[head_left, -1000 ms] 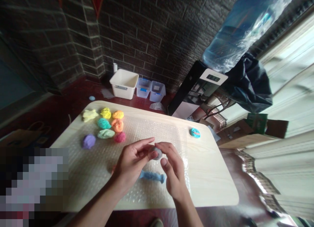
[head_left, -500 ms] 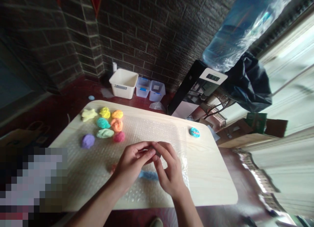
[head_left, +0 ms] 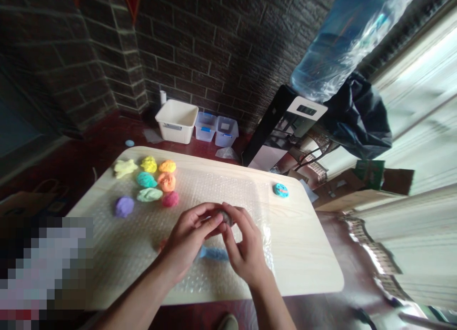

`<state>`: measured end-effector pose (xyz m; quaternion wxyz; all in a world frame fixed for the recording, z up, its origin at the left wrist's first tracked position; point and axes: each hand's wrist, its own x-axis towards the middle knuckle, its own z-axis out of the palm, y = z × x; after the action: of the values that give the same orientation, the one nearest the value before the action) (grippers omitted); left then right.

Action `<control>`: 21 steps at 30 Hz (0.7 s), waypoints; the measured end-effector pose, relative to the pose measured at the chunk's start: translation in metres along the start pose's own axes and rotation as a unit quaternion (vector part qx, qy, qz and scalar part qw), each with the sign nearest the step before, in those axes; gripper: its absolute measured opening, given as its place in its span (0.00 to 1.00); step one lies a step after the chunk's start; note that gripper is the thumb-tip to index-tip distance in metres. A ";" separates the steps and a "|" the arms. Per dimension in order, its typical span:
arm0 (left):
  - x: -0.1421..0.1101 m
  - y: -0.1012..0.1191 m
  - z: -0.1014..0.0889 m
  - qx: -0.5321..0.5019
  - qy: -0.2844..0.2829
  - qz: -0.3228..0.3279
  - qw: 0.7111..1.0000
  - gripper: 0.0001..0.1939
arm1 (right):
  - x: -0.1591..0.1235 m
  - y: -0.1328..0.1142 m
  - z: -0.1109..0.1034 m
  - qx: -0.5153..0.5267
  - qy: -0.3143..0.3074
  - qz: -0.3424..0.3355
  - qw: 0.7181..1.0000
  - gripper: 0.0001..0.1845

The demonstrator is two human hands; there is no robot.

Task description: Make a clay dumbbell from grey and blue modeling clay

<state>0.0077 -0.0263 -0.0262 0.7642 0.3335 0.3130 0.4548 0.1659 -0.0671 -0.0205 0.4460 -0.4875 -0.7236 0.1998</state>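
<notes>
Above the bubble wrap, my left hand (head_left: 196, 227) and my right hand (head_left: 244, 242) meet, their fingertips closed around a small dark grey-brown lump of modelling clay (head_left: 226, 218). Much of the lump is covered by the fingers. Below the hands lies a blue strip of clay (head_left: 214, 253), partly hidden by my right hand. A pinkish-orange piece (head_left: 161, 245) peeks out beside my left wrist. Farther left sit several clay lumps, among them a purple one (head_left: 124, 206), a crimson one (head_left: 170, 199), a pale green one (head_left: 149, 195) and an orange one (head_left: 166, 182).
A sheet of bubble wrap (head_left: 214, 185) covers much of the wooden table (head_left: 307, 254). A turquoise disc with a pink stripe (head_left: 281, 190) rests at the right. Beyond the table stand a white basket (head_left: 176, 123), two clear bins and a water dispenser (head_left: 285, 125).
The fingers have shifted slightly around the dark clay, and more of it shows now. The whole view has moved a little; the lumps on the table stay in place.
</notes>
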 end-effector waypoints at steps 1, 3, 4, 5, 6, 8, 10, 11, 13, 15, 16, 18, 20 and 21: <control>0.001 0.000 0.001 0.004 0.000 0.009 1.000 0.13 | 0.000 0.000 0.000 0.021 0.014 0.011 1.000 0.24; 0.002 0.000 0.001 0.014 0.002 0.020 1.000 0.14 | 0.000 0.000 0.000 0.048 0.032 0.025 0.998 0.21; 0.002 0.000 0.001 0.018 0.005 0.021 1.000 0.15 | 0.001 0.000 0.000 0.057 0.035 0.029 0.997 0.19; 0.002 0.000 0.001 0.018 0.010 0.020 1.000 0.17 | 0.001 0.000 0.000 0.064 0.036 0.032 0.997 0.18; 0.002 0.000 0.001 0.018 0.016 0.019 1.000 0.18 | 0.002 0.000 0.000 0.069 0.037 0.033 0.996 0.17; 0.002 0.000 0.001 0.021 0.020 0.021 0.999 0.20 | 0.002 0.000 0.000 0.072 0.040 0.029 0.996 0.18; 0.002 0.000 0.002 0.029 0.014 0.026 0.999 0.20 | 0.002 0.000 0.000 0.070 0.043 0.020 0.996 0.21; 0.002 0.000 0.002 0.034 0.009 0.027 0.999 0.19 | 0.002 0.000 0.000 0.070 0.043 0.016 0.997 0.22; 0.003 0.000 0.001 0.038 0.001 0.027 0.999 0.17 | 0.002 -0.001 0.000 0.071 0.032 0.014 0.997 0.22; 0.003 0.000 0.000 0.037 -0.005 0.019 0.999 0.16 | 0.002 -0.001 -0.001 0.070 0.016 0.019 0.997 0.21; 0.002 -0.001 0.000 0.033 -0.005 0.016 0.999 0.16 | 0.002 -0.001 -0.002 0.068 0.012 0.020 0.997 0.21; 0.002 -0.001 -0.001 0.021 -0.001 0.011 1.000 0.16 | 0.002 -0.002 -0.002 0.069 0.008 0.017 0.997 0.23; 0.001 -0.001 -0.001 0.009 0.001 0.007 1.000 0.16 | 0.002 -0.002 -0.003 0.075 0.004 0.017 0.997 0.24; 0.000 -0.001 0.000 0.004 -0.001 0.004 1.000 0.16 | 0.002 -0.002 -0.003 0.082 0.002 0.021 0.996 0.23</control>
<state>0.0078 -0.0266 -0.0272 0.7618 0.3380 0.3123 0.4559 0.1669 -0.0668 -0.0166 0.4813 -0.4651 -0.6934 0.2669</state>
